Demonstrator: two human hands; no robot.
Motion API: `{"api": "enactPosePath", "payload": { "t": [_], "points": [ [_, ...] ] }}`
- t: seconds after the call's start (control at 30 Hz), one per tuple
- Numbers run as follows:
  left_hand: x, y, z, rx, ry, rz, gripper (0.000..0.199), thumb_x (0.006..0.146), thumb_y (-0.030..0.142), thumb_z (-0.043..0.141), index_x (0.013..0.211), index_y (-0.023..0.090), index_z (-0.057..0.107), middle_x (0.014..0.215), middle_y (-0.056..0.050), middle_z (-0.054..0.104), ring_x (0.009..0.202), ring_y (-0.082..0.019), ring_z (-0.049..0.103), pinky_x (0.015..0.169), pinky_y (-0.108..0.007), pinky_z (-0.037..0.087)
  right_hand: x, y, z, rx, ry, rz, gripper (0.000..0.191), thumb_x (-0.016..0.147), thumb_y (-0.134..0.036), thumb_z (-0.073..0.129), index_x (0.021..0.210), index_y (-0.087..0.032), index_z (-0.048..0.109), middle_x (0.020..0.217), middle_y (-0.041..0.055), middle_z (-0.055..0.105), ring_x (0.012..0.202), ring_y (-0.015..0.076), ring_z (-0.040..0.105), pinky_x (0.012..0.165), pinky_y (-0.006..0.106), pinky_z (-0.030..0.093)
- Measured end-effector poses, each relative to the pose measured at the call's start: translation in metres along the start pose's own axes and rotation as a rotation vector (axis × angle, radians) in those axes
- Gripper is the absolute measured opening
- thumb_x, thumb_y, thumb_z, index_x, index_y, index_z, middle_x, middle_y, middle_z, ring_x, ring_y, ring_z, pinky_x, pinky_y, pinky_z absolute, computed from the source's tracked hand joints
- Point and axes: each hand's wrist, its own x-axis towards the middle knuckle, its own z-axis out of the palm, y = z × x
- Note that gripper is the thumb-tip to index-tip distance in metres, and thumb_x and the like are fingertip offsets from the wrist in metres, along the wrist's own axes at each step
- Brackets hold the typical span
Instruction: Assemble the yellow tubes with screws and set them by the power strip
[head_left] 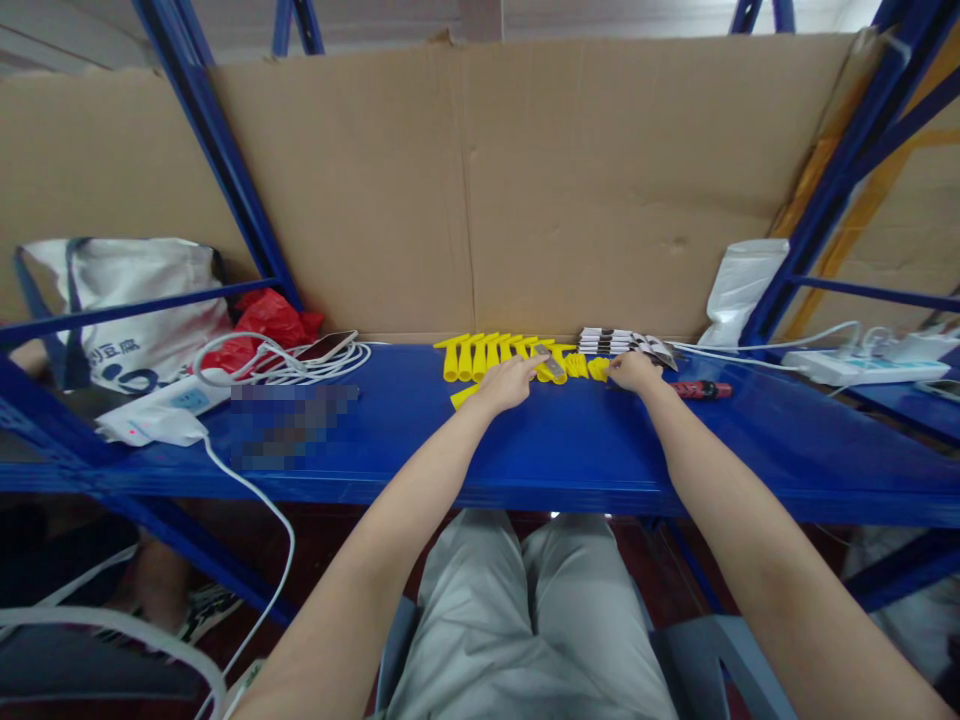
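At the far left of my blue metal table (570,440) there is a white cloth bag with dark blue straps (150,300), then a shiny red plastic bag (270,325). Next comes a row of bright yellow plastic tubes (480,358), lying side by side near the brown cardboard wall (360,200). Each one is long and thin, with its round end toward me and its long way running from the wall to my lap. My left hand (508,385) is nearer to them and sits at the front of the row, with the leftmost tubes up and to its left. A loose yellow piece (463,397) pokes out beside it. By its fingertips is a flat grey piece (553,365); I can't tell if those fingers grip anything. Further right are small, bumpy yellow bits (577,365), just left of my right hand (635,371). Those fingers are bent close together at the last bit, but I can't tell if they pinch it. A red and black stick (705,390) lies to the right.
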Motion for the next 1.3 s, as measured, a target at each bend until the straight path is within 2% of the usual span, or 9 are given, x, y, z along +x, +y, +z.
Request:
{"api": "enactPosePath", "payload": {
  "t": [0.1,0.2,0.33,0.6,0.73,0.9,1.03,1.2,1.3],
  "points": [
    [-0.001,0.003,0.001,-0.008,-0.007,0.004,0.045,0.094,0.025,0.037,0.137,0.031,0.042,0.12,-0.005,0.06,0.111,-0.021,0.054,0.092,-0.034,0.044,-0.003,-0.006,0.003,-0.058,-0.018,-0.018,0.039,0.084,-0.038,0.048,0.11,-0.013,0.066,0.122,0.0192,0.058,0.12,0.0328,0.048,0.098,0.051,0.034],
    [-0.001,0.003,0.003,-0.017,-0.012,0.013,0.044,0.094,0.026,0.036,0.137,0.032,0.043,0.122,-0.004,0.059,0.113,-0.02,0.053,0.093,-0.034,0.043,-0.004,-0.012,0.007,-0.124,0.019,-0.04,0.045,0.085,-0.039,0.048,0.113,-0.008,0.063,0.123,0.0229,0.056,0.121,0.0338,0.046,0.098,0.05,0.033],
    [0.0,0.002,0.005,-0.009,-0.024,0.029,0.044,0.094,0.027,0.036,0.137,0.032,0.042,0.122,-0.005,0.059,0.112,-0.021,0.054,0.093,-0.036,0.043,-0.005,-0.016,0.009,-0.164,0.061,-0.071,0.046,0.084,-0.035,0.048,0.116,-0.005,0.061,0.122,0.0247,0.056,0.12,0.0342,0.046,0.098,0.05,0.032],
    [0.0,0.001,0.005,0.005,-0.037,0.035,0.044,0.094,0.028,0.036,0.138,0.032,0.042,0.122,-0.006,0.059,0.112,-0.022,0.054,0.092,-0.037,0.043,-0.006,-0.017,0.006,-0.207,0.079,-0.136,0.041,0.083,-0.017,0.041,0.115,-0.001,0.061,0.119,0.0252,0.058,0.12,0.033,0.045,0.098,0.048,0.031],
    [-0.001,0.002,0.006,-0.009,-0.033,0.048,0.043,0.094,0.027,0.036,0.136,0.031,0.044,0.123,-0.006,0.059,0.113,-0.022,0.054,0.093,-0.036,0.043,-0.005,-0.015,0.009,-0.22,0.115,-0.156,0.04,0.083,-0.016,0.039,0.112,-0.002,0.062,0.118,0.0256,0.058,0.119,0.0335,0.046,0.097,0.049,0.03],
    [-0.001,0.001,0.007,-0.021,-0.038,0.053,0.043,0.094,0.027,0.036,0.136,0.031,0.045,0.127,-0.005,0.058,0.116,-0.021,0.053,0.096,-0.036,0.042,-0.005,-0.014,0.01,-0.18,0.181,-0.101,0.039,0.081,-0.022,0.044,0.11,-0.003,0.063,0.117,0.0253,0.058,0.115,0.0338,0.047,0.094,0.048,0.031],
    [-0.001,0.0,0.008,-0.019,-0.04,0.064,0.043,0.094,0.028,0.036,0.136,0.032,0.045,0.127,-0.005,0.057,0.116,-0.021,0.053,0.096,-0.035,0.041,-0.007,-0.013,0.004,-0.056,0.294,-0.025,0.037,0.081,-0.02,0.042,0.107,-0.004,0.063,0.117,0.0232,0.057,0.114,0.0324,0.047,0.093,0.047,0.033],
    [-0.001,0.0,0.008,-0.021,-0.047,0.061,0.043,0.094,0.028,0.037,0.136,0.032,0.045,0.126,-0.005,0.058,0.115,-0.022,0.054,0.096,-0.035,0.041,-0.004,-0.009,-0.006,0.275,0.46,0.076,0.034,0.084,-0.025,0.039,0.099,-0.007,0.064,0.112,0.0221,0.059,0.108,0.0305,0.053,0.089,0.04,0.04],
    [-0.001,0.001,0.008,-0.021,-0.049,0.053,0.043,0.094,0.027,0.037,0.136,0.031,0.045,0.125,-0.005,0.059,0.115,-0.022,0.054,0.095,-0.035,0.042,0.0,-0.011,-0.007,0.539,0.456,0.13,0.029,0.085,-0.026,0.042,0.096,-0.009,0.062,0.101,0.0186,0.063,0.098,0.0267,0.059,0.082,0.034,0.045]
  ]
}}
